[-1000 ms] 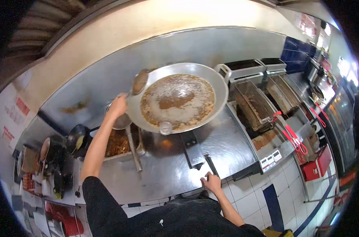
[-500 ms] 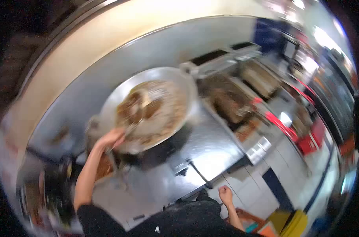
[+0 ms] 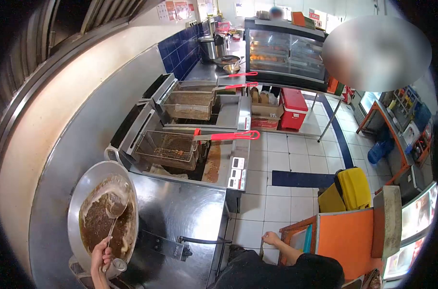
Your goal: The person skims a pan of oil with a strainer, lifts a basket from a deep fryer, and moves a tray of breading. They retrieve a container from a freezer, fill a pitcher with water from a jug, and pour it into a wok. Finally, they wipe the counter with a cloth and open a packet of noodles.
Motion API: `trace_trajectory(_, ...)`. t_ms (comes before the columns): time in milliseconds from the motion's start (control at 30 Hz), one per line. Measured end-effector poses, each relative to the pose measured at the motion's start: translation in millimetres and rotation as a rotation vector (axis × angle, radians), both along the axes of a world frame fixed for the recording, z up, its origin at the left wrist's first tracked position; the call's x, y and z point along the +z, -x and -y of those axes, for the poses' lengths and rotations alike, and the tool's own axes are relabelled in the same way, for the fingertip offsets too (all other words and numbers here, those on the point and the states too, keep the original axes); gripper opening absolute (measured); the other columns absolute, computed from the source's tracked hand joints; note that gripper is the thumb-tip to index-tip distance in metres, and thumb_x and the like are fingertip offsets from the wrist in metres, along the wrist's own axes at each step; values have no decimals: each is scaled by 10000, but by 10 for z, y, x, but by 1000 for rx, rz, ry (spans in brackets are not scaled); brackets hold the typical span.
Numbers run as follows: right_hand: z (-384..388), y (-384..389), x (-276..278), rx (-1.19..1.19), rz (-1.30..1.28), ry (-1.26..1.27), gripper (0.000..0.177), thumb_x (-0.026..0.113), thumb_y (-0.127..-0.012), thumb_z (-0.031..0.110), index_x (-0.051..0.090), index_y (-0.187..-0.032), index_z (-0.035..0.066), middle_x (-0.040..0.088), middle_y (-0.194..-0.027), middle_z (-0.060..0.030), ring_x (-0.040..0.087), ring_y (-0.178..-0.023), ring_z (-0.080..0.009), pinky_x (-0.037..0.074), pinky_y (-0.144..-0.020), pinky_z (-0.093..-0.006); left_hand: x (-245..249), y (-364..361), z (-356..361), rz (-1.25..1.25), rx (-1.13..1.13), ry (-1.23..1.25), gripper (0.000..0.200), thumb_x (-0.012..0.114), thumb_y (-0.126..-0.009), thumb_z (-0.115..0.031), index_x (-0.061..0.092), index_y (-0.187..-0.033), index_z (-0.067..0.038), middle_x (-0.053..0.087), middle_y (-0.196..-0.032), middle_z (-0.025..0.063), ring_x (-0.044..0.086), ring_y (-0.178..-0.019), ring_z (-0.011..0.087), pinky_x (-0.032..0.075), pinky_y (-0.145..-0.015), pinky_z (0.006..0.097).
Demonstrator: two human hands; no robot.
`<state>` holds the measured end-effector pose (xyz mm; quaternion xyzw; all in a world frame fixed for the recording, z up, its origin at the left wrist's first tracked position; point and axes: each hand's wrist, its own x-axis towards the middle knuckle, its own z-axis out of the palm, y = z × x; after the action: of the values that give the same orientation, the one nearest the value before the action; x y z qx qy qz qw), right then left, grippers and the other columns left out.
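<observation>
My left hand [image 3: 101,255] is wrapped round the thin metal handle of a skimmer [image 3: 115,207]. The skimmer's round head sits in the brown, foaming oil [image 3: 101,224] of a wide metal wok [image 3: 77,204]. Just beside that hand is a small round metal piece [image 3: 119,264] whose kind I cannot make out. My right hand [image 3: 271,238] is held low in front of my body, away from the wok, its fingers curled closed. A thin strip shows below those fingers, too small to name.
Deep fryers with wire baskets [image 3: 168,147] and red handles [image 3: 236,136] stand beyond the steel counter [image 3: 180,202]. A black hose [image 3: 204,240] crosses the counter's edge. A yellow bin [image 3: 351,188], an orange cabinet [image 3: 344,236], a red cooler [image 3: 293,108] and a glass display case [image 3: 286,53] stand around the tiled floor.
My view has swung to the right, so the wok now sits lower left and the fryers are nearer the middle. My left hand keeps the skimmer in the oil. The blur has gone.
</observation>
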<state>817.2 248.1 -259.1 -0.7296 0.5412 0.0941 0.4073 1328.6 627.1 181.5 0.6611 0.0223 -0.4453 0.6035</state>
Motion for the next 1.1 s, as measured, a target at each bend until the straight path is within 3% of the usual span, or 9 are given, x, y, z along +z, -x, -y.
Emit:
trace_trajectory(100,22,251,-311,-92,-3,-82,332,582,-746,367,681,-854,69,666,-912,-161,625,-888,-347,496,-789,-424,-128,-218,82,-37,35,166,323,350,-962,-174,438,-1250,-57,392,-581,-28,323,-394,20,272,-299,164)
trace_trajectory(167,-98,398,-126,255,-22,46,320,555,-716,326,675,-767,33,647,-699,-185,636,-745,-355,492,-690,-445,-195,-285,219,-92,151,235,323,348,-969,-189,436,-1245,-45,390,-579,-28,320,-389,20,278,-292,166)
trace_trajectory(233,-175,507,-857,116,-97,52,336,546,-690,318,681,-774,22,658,-831,-222,632,-776,-371,502,-701,-442,-301,-424,261,-157,318,320,302,351,-969,-195,433,-1214,-38,388,-584,-26,320,-396,24,284,-296,174)
trace_trajectory(633,-661,36,-387,-436,-8,-213,374,555,-683,273,681,-909,3,655,-972,-213,629,-946,-351,497,-816,-430,-321,-903,342,341,139,186,18,419,-884,-99,423,-900,-93,378,-668,-15,351,-534,71,286,-437,232)
trace_trajectory(800,-744,85,-478,-235,-23,-185,327,551,-686,289,680,-790,7,669,-761,-186,663,-776,-328,515,-721,-418,-812,-1453,-625,1584,-378,-191,101,448,-848,-59,418,-770,-115,374,-703,-11,364,-591,90,287,-495,257)
trace_trajectory(867,-721,113,-1169,-265,71,-184,266,566,-675,268,646,-676,15,644,-667,-181,648,-656,-331,514,-647,-399,-790,-995,-761,1336,-88,-416,234,431,-953,-143,524,-1120,-10,595,-1014,90,481,-669,49,484,-603,192)
trace_trajectory(933,-658,182,-1429,-23,105,-90,233,535,-752,227,638,-667,36,624,-621,-149,615,-556,-261,492,-510,-379,-1098,-1661,-1250,260,162,725,365,472,-938,-184,475,-1238,24,602,-911,80,493,-616,85,454,-543,202)
trace_trajectory(1033,-591,264,-1030,78,341,-310,287,520,-826,240,604,-630,48,554,-538,-96,534,-420,-207,409,-385,-391,-150,-582,-862,395,475,358,115,455,-945,-145,480,-892,-47,425,-642,-25,346,-471,46,308,-382,186)
trace_trajectory(1100,-601,133,-771,-168,-34,-476,269,526,-820,196,580,-624,20,549,-537,-100,496,-382,-187,349,-338,-366,197,-222,-934,342,597,362,120,421,-964,-166,457,-1018,-65,399,-645,-26,307,-455,33,257,-355,175)
